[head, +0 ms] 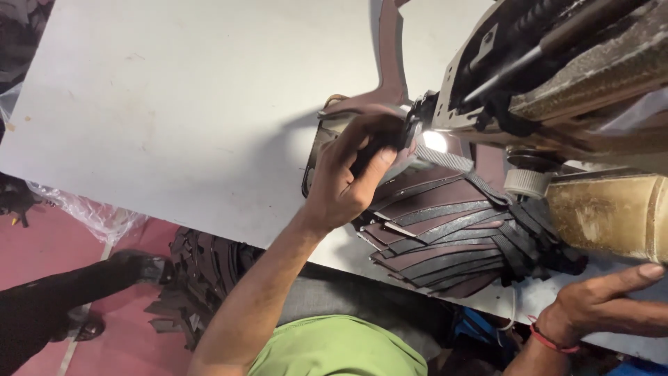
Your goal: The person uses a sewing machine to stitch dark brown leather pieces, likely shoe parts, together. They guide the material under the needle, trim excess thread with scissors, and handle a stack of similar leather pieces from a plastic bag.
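Head view: left hand (348,174) reaches up to the needle area of the sewing machine (557,76), fingers curled shut on a dark leather piece (372,150) just beside the small bright lamp (435,141). Right hand (605,303) lies flat and spread at the table's near edge, gripping nothing (a red thread circles its wrist). Between the hands, a fanned stack of brown and black leather strips (445,240) rests on the white table (188,104), touching the machine's base. More dark scraps (202,271) lie on the red floor below.
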